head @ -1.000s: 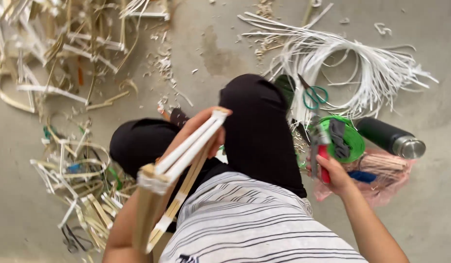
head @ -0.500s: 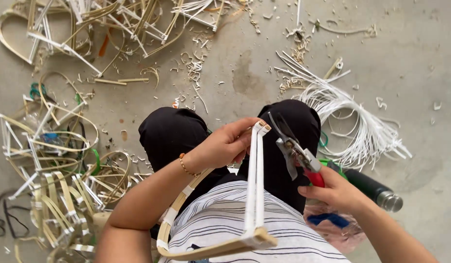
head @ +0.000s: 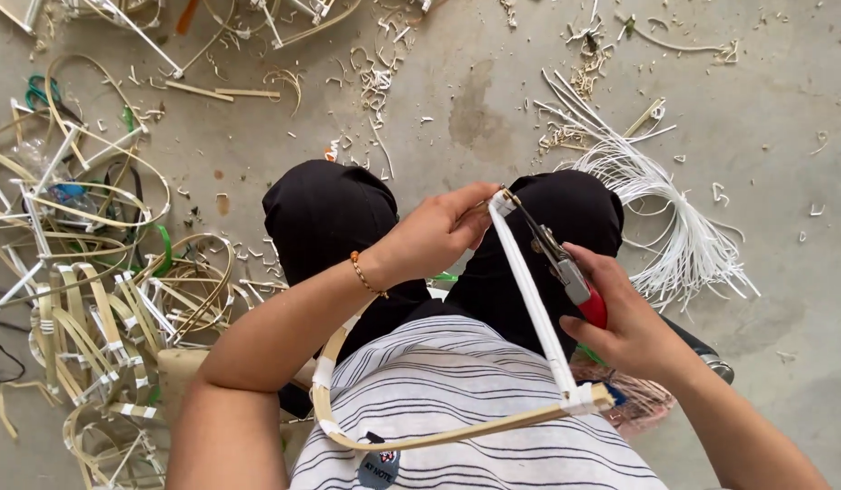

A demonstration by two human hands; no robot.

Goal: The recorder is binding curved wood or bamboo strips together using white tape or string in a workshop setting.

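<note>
the left hand [head: 434, 238] now pinches the top of the bamboo frame [head: 529, 299], while pliers [head: 556, 259], closed in the right hand [head: 624, 318], have moved onto that tip. white strips [head: 683, 227] lie beyond the fingers.

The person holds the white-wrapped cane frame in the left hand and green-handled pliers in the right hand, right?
Not quite. The head view shows the pliers in the right hand have a red handle, not green. The left hand does hold the white-wrapped cane frame.
</note>
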